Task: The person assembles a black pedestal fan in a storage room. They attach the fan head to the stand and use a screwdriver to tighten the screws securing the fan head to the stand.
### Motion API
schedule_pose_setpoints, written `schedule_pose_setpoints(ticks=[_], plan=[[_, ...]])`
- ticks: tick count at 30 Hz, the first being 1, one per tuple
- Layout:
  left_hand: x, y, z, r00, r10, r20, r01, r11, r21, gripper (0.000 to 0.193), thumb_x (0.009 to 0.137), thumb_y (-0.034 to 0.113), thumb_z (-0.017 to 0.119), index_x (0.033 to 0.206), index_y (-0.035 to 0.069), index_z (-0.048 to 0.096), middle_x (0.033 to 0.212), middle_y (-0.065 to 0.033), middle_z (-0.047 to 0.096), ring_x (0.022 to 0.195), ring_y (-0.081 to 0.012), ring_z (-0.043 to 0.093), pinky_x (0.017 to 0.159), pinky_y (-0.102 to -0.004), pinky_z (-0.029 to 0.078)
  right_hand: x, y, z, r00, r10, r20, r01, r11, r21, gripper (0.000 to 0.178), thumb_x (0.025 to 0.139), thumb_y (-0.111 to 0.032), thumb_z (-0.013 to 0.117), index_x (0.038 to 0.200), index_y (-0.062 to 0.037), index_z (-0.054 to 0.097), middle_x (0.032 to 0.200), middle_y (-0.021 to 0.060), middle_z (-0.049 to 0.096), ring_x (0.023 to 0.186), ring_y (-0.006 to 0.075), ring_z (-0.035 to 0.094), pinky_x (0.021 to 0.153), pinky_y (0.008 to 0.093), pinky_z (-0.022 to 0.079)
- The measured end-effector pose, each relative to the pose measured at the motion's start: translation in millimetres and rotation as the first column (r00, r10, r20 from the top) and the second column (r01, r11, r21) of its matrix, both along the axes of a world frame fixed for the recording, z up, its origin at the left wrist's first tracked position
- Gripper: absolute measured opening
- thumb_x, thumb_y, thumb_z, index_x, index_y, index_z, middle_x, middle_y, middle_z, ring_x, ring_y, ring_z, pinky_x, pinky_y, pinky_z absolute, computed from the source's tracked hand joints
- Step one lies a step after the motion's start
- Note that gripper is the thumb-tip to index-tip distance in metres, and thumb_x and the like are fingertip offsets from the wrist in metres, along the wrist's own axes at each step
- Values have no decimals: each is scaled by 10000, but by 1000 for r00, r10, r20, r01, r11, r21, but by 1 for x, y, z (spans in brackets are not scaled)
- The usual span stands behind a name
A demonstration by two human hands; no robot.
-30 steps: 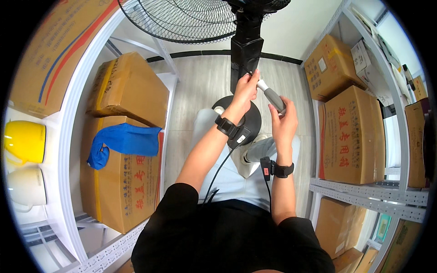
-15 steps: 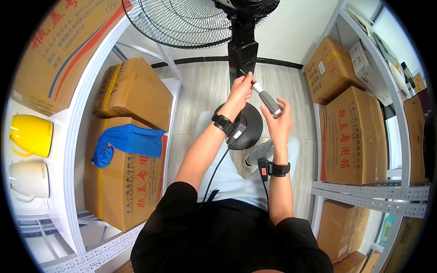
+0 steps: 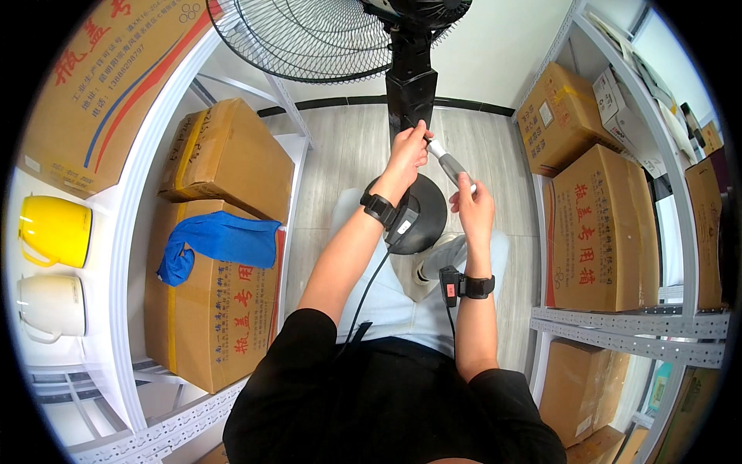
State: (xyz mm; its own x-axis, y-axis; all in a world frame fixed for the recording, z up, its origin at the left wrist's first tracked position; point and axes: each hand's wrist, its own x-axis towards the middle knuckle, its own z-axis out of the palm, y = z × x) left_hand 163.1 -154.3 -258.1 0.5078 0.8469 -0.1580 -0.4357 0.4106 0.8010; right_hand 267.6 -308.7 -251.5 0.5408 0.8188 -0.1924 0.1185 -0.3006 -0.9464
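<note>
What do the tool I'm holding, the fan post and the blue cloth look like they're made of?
Tool: probably plastic-handled; the white part looks smooth, the gray grip duller, perhaps rubbery.
Fan post: glossy black, with light glinting off its faces; painted metal or plastic, I can't tell which.
Blue cloth: matte fabric, judging by its soft folds.

Illumination is bright and even; shadows are soft. Fisheye distortion bows the shelf uprights (image 3: pixel 133 232) near the black periphery. The cartons (image 3: pixel 603 263) render in sharp focus.
</note>
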Motion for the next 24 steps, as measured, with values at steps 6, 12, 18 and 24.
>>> schedule_pose_setpoints(ticks=[6, 12, 18, 24], plan=[[-2, 4, -2, 999, -5, 47, 5, 1000, 3, 300, 988, 300, 535, 872, 24, 550, 558, 85, 299, 441, -23, 257, 386, -189, 218, -22, -3, -3, 929, -218, 300, 59, 886, 460, 431, 887, -248, 691, 1198, 0, 524, 839, 108, 669, 623, 141, 637, 550, 258, 480], [-1, 1, 1, 999, 4, 44, -4, 1000, -9, 277, 992, 280, 526, 872, 32, 551, 558, 86, 295, 444, -24, 256, 393, -189, 223, -20, -4, 1, 995, -100, 31, 91, 973, 211, 488, 861, -254, 716, 1259, -68, 503, 893, 116, 661, 684, 137, 658, 592, 254, 498], [-4, 4, -2, 997, 21, 72, -20, 1000, -20, 269, 987, 278, 527, 865, 39, 534, 561, 85, 306, 434, -16, 246, 386, -199, 200, -31, -2, 9, 987, -143, 77, 114, 946, 303, 438, 919, -310, 639, 1213, -5, 528, 805, 84, 665, 559, 139, 628, 537, 237, 483], [3, 2, 4, 997, 36, 73, -32, 998, -50, 269, 991, 272, 519, 855, 40, 529, 557, 82, 292, 433, -25, 248, 388, -205, 204, -15, 4, -18, 963, -184, 196, 72, 880, 470, 368, 947, -306, 598, 1190, -32, 562, 780, 72, 670, 561, 130, 617, 517, 227, 477]])
